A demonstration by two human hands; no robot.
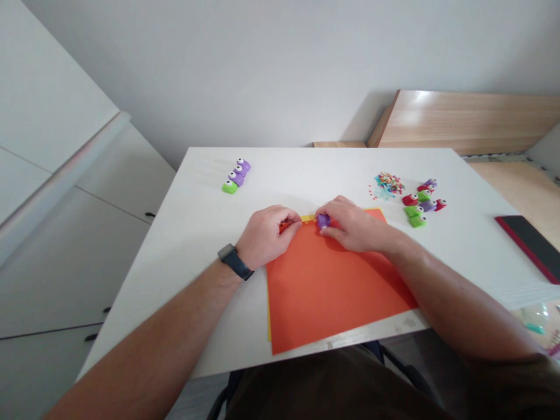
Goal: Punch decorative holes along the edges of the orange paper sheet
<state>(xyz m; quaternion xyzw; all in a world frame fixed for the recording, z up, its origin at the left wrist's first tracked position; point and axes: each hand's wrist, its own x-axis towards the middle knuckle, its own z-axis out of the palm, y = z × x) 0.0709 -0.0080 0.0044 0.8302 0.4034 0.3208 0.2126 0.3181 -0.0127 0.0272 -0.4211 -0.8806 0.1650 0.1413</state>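
An orange sheet of paper [336, 286] lies over a yellow sheet [308, 219], whose edges peek out at the top and left. My left hand [269, 236], with a dark watch on its wrist, is closed in a pinch at the orange sheet's top left corner. A bit of orange shows between its fingers. My right hand [345, 224] grips a small purple craft punch [323, 221] between thumb and fingers at the sheet's top edge. Small yellow spots show in the orange paper beside the punch. Whether the punch is pressed down, I cannot tell.
Purple and green punches [236, 175] stand in a row at the back left of the white table [175, 233]. Colourful paper confetti [388, 184] is heaped at the back right, beside several more punches [422, 204]. A black and red flat object [529, 242] lies at the right edge.
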